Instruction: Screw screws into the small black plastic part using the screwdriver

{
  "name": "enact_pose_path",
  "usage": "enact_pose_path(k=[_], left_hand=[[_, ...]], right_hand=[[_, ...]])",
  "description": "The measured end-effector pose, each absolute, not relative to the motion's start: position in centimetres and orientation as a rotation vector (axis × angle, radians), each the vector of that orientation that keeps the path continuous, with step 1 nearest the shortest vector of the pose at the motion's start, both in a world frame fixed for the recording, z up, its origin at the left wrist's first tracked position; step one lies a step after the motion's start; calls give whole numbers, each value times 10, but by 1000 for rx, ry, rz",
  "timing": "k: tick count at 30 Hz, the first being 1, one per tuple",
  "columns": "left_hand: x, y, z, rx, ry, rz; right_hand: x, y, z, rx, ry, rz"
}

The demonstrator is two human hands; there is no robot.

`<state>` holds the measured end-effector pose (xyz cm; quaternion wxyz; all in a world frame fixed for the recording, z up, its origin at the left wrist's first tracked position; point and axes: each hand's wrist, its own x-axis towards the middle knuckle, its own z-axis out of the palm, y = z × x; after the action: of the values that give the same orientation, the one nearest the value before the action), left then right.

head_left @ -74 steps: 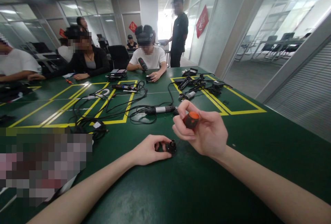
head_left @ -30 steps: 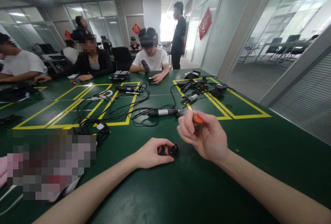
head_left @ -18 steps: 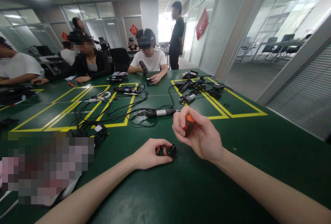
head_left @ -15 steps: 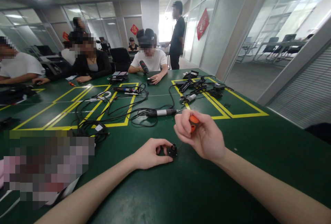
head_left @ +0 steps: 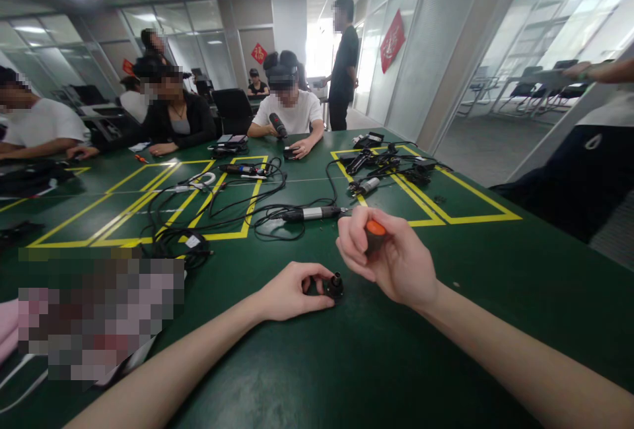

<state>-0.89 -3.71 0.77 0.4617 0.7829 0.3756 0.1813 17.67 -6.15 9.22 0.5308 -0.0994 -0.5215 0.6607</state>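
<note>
The left hand (head_left: 290,294) rests on the green desk (head_left: 396,363), its grip pinched narrow around a small black fitting (head_left: 335,284) that stands upright near the front edge. Just above and to the right, the right hand (head_left: 391,257) has its grip closed on an orange-capped screwdriver handle (head_left: 374,234); the shaft is hidden, but its long axis seems to slant down-left toward the fitting. Farther back lie tangled black cables (head_left: 222,208) over yellow tape lines (head_left: 238,234), in a glass-walled office with other people seated.

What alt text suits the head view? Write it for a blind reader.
On a green table, the left hand pinches a small black part while the right hand grips an orange-capped screwdriver above it. Tangled cables lie beyond; seated people face them.
</note>
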Motion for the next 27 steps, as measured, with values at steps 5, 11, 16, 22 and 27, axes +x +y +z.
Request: enact_pose_path(k=[5, 11, 16, 22, 27], left_hand=[[-10, -37, 6, 1921, 923, 451], [-10, -36, 5, 1937, 919, 451], [-10, -36, 6, 1940, 908, 459], [-10, -36, 6, 1917, 924, 450], [-9, -37, 6, 1925, 913, 448]], right_hand=[[177, -62, 90, -212, -1195, 1658], [177, -65, 89, -206, -1229, 1622], [176, -63, 90, -210, -1325, 1589], [177, -65, 89, -164, -1277, 1661], [176, -66, 89, -229, -1266, 1604]])
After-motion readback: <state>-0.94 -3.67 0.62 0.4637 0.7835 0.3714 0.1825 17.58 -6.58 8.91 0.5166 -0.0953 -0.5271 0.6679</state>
